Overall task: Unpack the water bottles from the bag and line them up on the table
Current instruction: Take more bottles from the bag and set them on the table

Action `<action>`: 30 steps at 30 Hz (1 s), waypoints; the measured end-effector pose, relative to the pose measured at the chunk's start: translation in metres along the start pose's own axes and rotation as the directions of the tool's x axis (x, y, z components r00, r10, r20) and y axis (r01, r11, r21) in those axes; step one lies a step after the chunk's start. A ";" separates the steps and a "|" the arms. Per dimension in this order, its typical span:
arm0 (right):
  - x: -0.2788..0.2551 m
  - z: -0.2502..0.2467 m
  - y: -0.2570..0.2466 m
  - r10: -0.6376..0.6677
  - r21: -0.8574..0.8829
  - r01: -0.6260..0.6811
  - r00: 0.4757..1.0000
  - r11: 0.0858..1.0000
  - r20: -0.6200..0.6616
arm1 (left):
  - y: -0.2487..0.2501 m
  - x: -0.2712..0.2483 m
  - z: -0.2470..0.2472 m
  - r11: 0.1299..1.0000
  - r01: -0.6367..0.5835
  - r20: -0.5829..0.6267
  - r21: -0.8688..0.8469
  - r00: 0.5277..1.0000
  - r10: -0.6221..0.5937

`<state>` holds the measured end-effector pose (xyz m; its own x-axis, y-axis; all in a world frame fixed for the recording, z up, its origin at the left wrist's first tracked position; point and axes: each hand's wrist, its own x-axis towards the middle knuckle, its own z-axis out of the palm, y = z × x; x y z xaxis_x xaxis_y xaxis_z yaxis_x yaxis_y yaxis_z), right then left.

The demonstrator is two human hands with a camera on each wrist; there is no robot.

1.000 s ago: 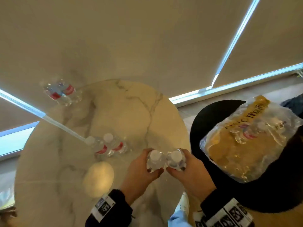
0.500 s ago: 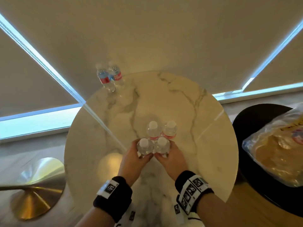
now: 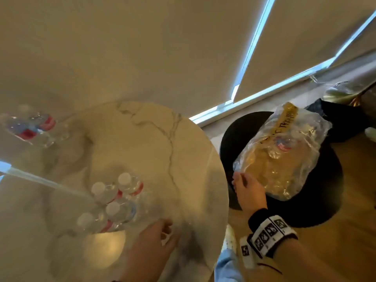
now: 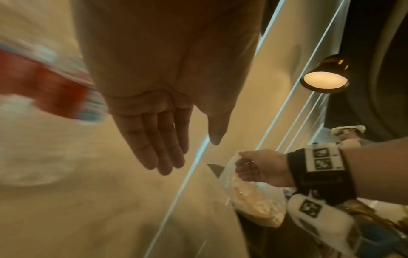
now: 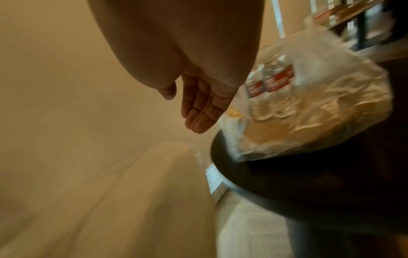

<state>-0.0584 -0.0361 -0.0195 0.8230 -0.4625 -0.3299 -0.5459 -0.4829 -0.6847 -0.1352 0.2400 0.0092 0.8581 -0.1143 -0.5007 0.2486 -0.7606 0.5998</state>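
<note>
Several clear water bottles [image 3: 114, 202] with white caps and red labels stand bunched together on the round marble table [image 3: 154, 143]. Two more bottles [image 3: 30, 127] stand at its far left edge. My left hand [image 3: 160, 233] hovers just right of the bunch, fingers straight and empty [image 4: 163, 148]. A clear plastic bag [image 3: 284, 159] lies on a black stool [image 3: 317, 204] to the right, with two bottles [image 5: 271, 83] inside. My right hand [image 3: 242, 184] is at the bag's near-left edge, fingers relaxed [image 5: 198, 113] and holding nothing. Whether it touches the plastic is unclear.
Cream roller blinds [image 3: 142, 47] hang behind the table. The black stool stands close to the table's right edge, on a wooden floor [image 3: 335, 251]. A round lamp [image 4: 324, 82] shows in the left wrist view. Dark fabric [image 3: 341, 119] lies behind the bag.
Both hands have let go of the two bottles they set beside the other pair. The right hand has gone right to the bag; the left has drawn back. The head view has swung right.
</note>
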 end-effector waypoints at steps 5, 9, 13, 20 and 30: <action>0.107 -0.054 0.048 0.251 0.164 -0.232 0.962 0.959 -0.110 | 0.133 0.084 0.063 0.968 -0.154 0.045 -0.199 0.985 0.166; 0.172 -0.079 0.084 0.290 0.183 -0.269 0.951 0.946 -0.103 | 0.223 0.176 0.120 0.960 -0.142 0.210 -0.240 0.958 0.194; 0.214 -0.101 0.090 0.244 0.175 -0.214 0.955 0.961 -0.172 | 0.279 0.257 0.171 0.968 -0.250 0.148 0.010 0.958 0.246; 0.247 -0.106 0.118 0.237 0.221 -0.222 0.971 0.950 -0.043 | 0.326 0.326 0.197 0.986 -0.164 0.141 -0.029 0.976 0.166; 0.225 -0.129 0.102 0.115 0.132 -0.127 0.989 0.983 0.095 | 0.332 0.307 0.180 0.954 -0.299 0.154 0.038 0.945 0.290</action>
<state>0.0508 -0.2858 -0.0798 0.7657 -0.4425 -0.4668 -0.6206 -0.3178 -0.7168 0.1303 -0.1626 -0.0578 0.8131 -0.4271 -0.3955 -0.0364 -0.7154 0.6977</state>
